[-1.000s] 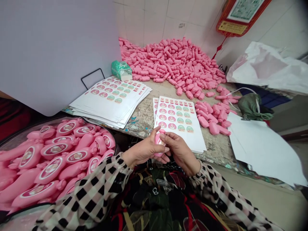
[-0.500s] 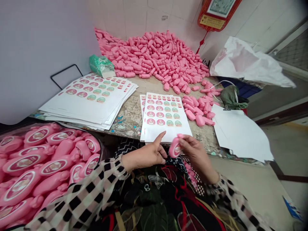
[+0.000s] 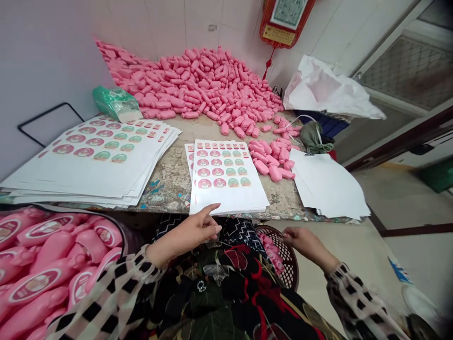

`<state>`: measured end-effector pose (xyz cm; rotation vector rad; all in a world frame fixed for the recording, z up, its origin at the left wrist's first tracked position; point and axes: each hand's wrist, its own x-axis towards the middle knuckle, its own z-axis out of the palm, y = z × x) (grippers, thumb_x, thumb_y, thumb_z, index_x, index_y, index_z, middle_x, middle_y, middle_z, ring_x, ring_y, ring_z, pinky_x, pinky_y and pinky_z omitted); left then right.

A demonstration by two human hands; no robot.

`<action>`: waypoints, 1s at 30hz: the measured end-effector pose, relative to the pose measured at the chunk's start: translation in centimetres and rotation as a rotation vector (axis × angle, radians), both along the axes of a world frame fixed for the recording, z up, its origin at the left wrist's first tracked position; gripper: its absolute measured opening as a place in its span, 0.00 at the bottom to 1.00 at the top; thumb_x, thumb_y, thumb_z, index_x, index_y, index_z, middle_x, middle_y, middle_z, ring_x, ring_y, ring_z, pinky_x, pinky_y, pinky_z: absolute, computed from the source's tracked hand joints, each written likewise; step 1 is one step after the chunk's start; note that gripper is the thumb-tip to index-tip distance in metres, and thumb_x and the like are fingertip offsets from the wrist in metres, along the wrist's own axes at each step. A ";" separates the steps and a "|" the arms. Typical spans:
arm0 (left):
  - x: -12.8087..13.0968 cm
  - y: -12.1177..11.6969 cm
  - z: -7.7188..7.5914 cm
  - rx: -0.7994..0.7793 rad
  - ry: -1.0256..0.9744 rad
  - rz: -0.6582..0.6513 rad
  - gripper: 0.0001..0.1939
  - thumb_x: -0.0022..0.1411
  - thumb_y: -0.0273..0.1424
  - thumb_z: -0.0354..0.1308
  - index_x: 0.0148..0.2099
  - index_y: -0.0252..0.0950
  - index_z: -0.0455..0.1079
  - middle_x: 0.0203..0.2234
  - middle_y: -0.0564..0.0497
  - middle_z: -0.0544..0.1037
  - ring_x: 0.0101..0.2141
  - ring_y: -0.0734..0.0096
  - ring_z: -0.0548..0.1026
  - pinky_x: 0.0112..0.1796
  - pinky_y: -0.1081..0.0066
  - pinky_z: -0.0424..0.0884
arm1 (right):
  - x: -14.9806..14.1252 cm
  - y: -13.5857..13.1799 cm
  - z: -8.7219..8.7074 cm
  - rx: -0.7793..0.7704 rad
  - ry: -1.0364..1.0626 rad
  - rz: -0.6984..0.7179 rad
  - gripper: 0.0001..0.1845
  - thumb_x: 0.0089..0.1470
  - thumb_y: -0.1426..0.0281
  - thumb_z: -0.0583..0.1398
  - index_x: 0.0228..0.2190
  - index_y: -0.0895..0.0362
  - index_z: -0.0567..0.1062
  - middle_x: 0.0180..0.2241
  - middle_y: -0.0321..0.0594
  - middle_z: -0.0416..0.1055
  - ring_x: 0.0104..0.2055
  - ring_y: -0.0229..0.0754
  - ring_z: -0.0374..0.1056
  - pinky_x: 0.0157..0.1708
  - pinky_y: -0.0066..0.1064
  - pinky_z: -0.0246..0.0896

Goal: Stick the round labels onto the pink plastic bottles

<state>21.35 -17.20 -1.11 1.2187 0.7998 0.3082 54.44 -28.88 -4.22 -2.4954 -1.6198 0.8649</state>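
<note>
My left hand point(image 3: 198, 229) hovers in front of the table edge, index finger stretched out and the other fingers curled. A faint pale patch shows under its fingertips; I cannot make out what it is. Just beyond lies a stack of sticker sheets point(image 3: 229, 198) with rows of pink and green labels. Over at the right, my right hand point(image 3: 306, 243) is above the rim of a brown plastic basket point(image 3: 292, 264), loosely bent, with no bottle visible in it. Small pink bottles point(image 3: 272, 252) lie inside the basket.
A big heap of pink bottles point(image 3: 212, 85) rests against the wall, with a smaller pile point(image 3: 271, 158) nearer. A taller stack of label sheets point(image 3: 88, 174) is on the left, blank white sheets point(image 3: 327, 184) on the right. Larger labelled bottles point(image 3: 42, 283) fill a bag at lower left.
My right hand has moved right and down to the basket, and the pink bottle it held is out of its fingers. The view has turned to the right; my left hand keeps a similar pose.
</note>
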 end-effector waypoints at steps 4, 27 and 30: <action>-0.1 -0.1 0.0 -0.032 0.032 0.046 0.34 0.53 0.37 0.58 0.61 0.35 0.53 0.27 0.54 0.68 0.30 0.71 0.70 0.38 0.68 0.64 | -1.8 5.4 1.5 0.354 0.167 -0.086 0.18 0.49 0.54 0.55 0.25 0.57 0.72 0.24 0.38 0.70 0.28 0.42 0.64 0.28 0.31 0.53; -0.5 0.1 -0.4 -0.090 0.067 0.064 0.29 0.52 0.36 0.58 0.57 0.38 0.60 0.31 0.53 0.70 0.31 0.72 0.72 0.36 0.69 0.64 | -4.1 13.0 1.4 0.418 0.654 -0.447 0.21 0.34 0.65 0.67 0.33 0.58 0.69 0.23 0.35 0.69 0.23 0.37 0.63 0.20 0.27 0.52; -0.5 0.0 -0.3 -0.130 0.070 0.065 0.27 0.52 0.38 0.60 0.54 0.36 0.64 0.32 0.51 0.72 0.30 0.72 0.72 0.36 0.69 0.65 | -4.6 12.7 2.8 0.296 1.027 -0.576 0.17 0.35 0.66 0.67 0.28 0.57 0.68 0.20 0.32 0.66 0.16 0.30 0.54 0.13 0.23 0.41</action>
